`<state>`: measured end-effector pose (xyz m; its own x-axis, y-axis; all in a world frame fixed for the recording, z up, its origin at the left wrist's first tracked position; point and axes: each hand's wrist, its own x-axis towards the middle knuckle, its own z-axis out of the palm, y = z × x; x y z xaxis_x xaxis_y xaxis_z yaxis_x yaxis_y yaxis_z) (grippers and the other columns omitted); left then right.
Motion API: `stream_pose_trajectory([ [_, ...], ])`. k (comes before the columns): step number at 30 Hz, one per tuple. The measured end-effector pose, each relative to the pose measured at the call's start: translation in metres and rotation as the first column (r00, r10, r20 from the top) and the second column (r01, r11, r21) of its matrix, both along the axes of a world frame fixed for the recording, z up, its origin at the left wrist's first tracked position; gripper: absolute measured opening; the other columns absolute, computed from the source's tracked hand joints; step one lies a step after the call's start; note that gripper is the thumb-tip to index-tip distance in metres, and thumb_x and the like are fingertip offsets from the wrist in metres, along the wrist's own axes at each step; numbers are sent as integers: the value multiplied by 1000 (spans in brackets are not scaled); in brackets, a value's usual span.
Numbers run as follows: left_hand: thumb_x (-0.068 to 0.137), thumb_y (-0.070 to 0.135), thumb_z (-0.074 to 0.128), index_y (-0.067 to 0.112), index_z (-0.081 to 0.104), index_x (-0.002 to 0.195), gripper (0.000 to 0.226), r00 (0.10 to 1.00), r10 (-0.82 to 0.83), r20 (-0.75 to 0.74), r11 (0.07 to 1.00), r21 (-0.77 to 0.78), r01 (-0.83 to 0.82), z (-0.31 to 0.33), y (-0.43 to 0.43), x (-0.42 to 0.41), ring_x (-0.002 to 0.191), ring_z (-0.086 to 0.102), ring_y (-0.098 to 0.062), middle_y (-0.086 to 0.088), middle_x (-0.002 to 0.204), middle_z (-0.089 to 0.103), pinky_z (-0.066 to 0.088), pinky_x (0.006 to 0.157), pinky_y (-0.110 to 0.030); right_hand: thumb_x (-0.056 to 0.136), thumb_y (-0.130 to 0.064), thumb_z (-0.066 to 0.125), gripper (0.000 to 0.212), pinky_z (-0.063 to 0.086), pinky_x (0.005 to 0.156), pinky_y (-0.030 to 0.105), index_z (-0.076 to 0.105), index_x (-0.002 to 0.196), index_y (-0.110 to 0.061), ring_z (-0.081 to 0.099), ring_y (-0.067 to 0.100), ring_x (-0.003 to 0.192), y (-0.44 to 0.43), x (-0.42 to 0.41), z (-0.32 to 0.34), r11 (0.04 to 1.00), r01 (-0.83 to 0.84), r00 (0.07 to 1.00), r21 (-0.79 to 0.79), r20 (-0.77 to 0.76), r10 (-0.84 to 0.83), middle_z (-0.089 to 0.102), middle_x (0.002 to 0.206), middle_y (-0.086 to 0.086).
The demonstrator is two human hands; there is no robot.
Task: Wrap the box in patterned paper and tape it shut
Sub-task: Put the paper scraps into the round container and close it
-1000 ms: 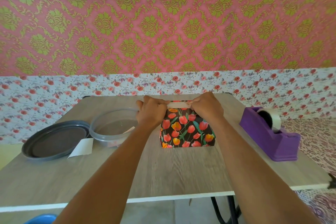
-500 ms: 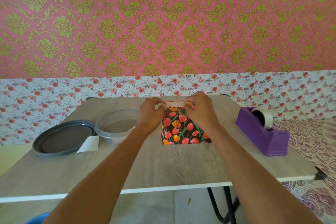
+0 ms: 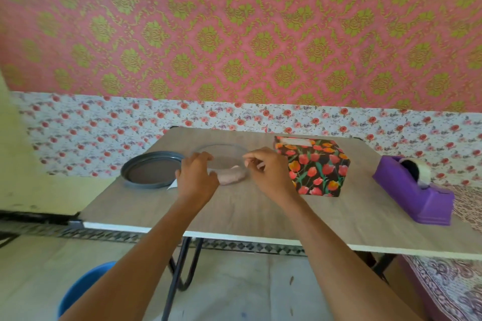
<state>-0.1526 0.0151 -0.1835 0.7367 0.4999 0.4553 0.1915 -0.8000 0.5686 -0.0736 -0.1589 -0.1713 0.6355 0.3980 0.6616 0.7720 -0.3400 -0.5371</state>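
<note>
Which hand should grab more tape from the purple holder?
The right hand, probably. The purple tape dispenser sits on the right, beyond the wrapped box; the left hand is farther, by the grey lid.

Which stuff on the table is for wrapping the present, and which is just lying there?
For the job: wrapped box, tape strip on its top, purple tape dispenser.
Just lying about: clear bowl, grey lid, white paper scrap.

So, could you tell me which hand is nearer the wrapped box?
Right. The right hand is just left of the wrapped box; the left hand is farther left, by the bowl.
</note>
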Motion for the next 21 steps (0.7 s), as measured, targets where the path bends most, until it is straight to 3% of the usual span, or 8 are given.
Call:
stream_pose_trajectory([
  [2,88,6,66,17,60,132,46,997,47,-64,997,56,-44,-7,17,-10,131,44,-30,-6,136,59,38,104,-49,90,-3,68,22,51,76,9,79,106,-12,67,5,81,14,-6,-8,999,-18,1000,-28,-24,17,73,97,1],
  [5,90,9,67,19,59,134,46,988,95,-124,990,112,-81,-17,42,-21,132,41,-32,-5,137,59,41,101,-49,90,-5,69,24,55,80,17,79,110,-12,67,7,84,36,-14,-19,996,-41,999,-83,-27,39,72,100,1],
  [10,95,29,66,26,56,135,41,976,108,-191,982,171,-75,-32,70,-20,127,39,-32,2,137,60,40,98,-48,86,-6,73,30,38,91,14,76,115,-12,57,17,104,65,-7,-38,979,-11,998,-205,56,23,63,107,2],
  [13,99,35,58,27,57,136,37,979,100,-175,982,177,-68,-39,78,-17,126,40,-29,4,136,61,34,99,-47,84,-7,72,32,48,94,28,76,115,-13,55,21,107,77,4,-47,972,20,994,-232,108,5,62,109,0],
  [16,98,23,53,26,61,129,32,987,106,-120,978,191,-82,-43,85,-20,122,44,-26,3,129,64,32,98,-47,84,-12,70,34,52,89,45,76,116,-17,56,24,110,84,10,-51,962,74,991,-261,131,-40,63,112,-2],
  [21,84,8,58,14,67,117,34,982,147,-119,973,194,-123,-51,110,-26,116,53,-30,-5,115,69,36,98,-46,82,-7,68,42,39,85,47,72,121,-22,53,24,114,94,11,-61,933,161,966,-320,243,-84,59,114,-2],
])
